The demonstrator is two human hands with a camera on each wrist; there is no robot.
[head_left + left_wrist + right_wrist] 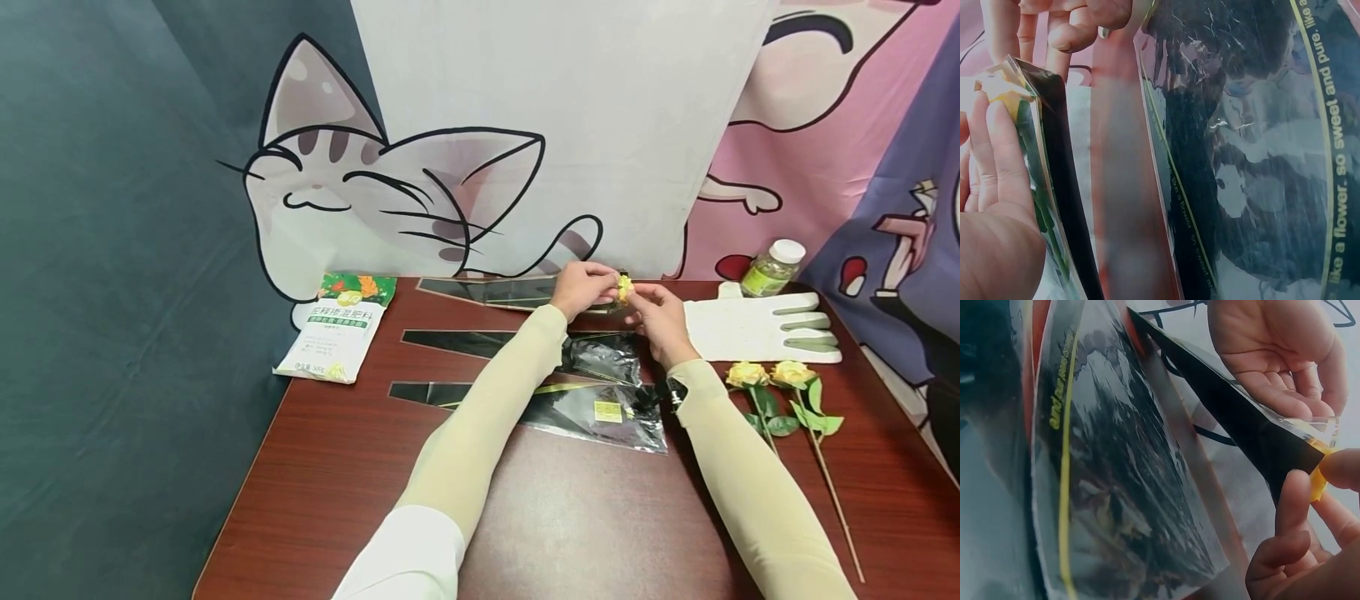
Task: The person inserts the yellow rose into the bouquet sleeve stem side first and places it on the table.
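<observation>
A yellow rose (624, 289) sits inside the farthest black-and-clear flower sleeve (510, 292), its head at the sleeve's right-hand mouth. My left hand (581, 287) holds the mouth from the left, fingers against the clear side in the left wrist view. From the right, my right hand (663, 321) pinches the sleeve's black edge beside the petals, as the right wrist view shows. Green leaves and stem (1044, 206) show through the clear film. Two more sleeves, a middle one (600, 357) and a near one (558, 412), lie flat below my hands.
Two yellow roses (791, 373) with stems lie at the right. Behind them are white gloves (735, 329) and a white-capped jar (772, 271). A fertilizer bag (337, 329) lies at the table's (360, 500) left edge. A cat-print cloth (570, 108) hangs behind.
</observation>
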